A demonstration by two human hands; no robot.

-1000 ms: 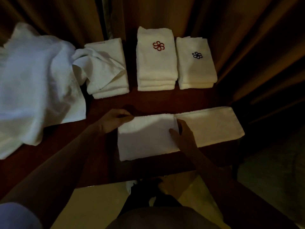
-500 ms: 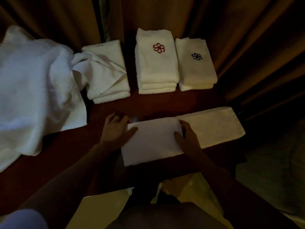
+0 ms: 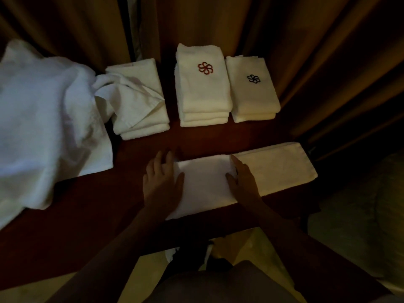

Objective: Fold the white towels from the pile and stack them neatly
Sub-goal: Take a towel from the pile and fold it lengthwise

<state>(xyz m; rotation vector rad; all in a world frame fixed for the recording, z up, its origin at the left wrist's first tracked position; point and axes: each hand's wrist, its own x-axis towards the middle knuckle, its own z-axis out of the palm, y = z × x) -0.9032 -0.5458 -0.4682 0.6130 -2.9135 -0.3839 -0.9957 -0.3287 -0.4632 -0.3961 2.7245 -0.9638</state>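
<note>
Crosswise, towel (image 3: pixel 251 178) long axis left-right

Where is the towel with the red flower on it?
The white folded towel with the red flower tops the middle stack at the table's far edge, between the plain stack and the blue-flower stack.

Worktop (image 3: pixel 135 206): dark reddish wood, smooth, with a dull sheen. Towel being folded (image 3: pixel 273 169): white cloth, matt, fine nap, flat under the light. Loose pile (image 3: pixel 43 119): white terry cloth, soft and rumpled, matt. Three folded stacks: same white cloth, matt; middle stack (image 3: pixel 203 95) bears a red stitched emblem, right stack (image 3: pixel 253 95) a dark one, left stack (image 3: pixel 142 119) plain. Curtain (image 3: pixel 306 40) behind: brownish fabric in heavy folds, faint sheen.
</note>
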